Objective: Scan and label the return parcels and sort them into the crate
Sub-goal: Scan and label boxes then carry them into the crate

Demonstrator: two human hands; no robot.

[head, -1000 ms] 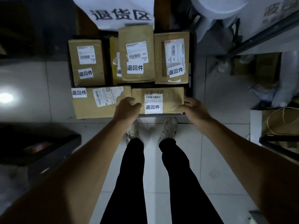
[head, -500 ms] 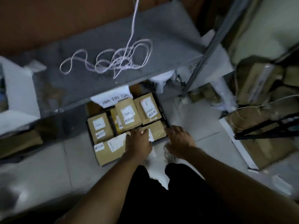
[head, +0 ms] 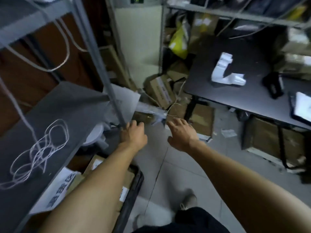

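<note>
Both hands lifted off the parcels, left hand (head: pixel 134 135) and right hand (head: pixel 180 134) empty, fingers loose; crate (head: pixel 133 187) below left forearm

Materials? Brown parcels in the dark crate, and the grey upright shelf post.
Brown parcels: likely matte corrugated cardboard, tan faces carrying white paper labels. Dark crate: probably plastic, smooth rounded rim. Grey upright shelf post: seemingly painted metal, thin and straight. Blur limits certainty.

Both hands have come off the parcel at the crate's front edge. The left hand (head: pixel 133 136) now hangs near the shelf post (head: pixel 107 84), fingers loosely curled on nothing; the right hand (head: pixel 180 135) is spread in the air. The view has swung up: the crate (head: pixel 134 187) has slid to the lower left, half hidden under the left forearm, and a dark surface (head: pixel 249 95) has come into sight at right.
</note>
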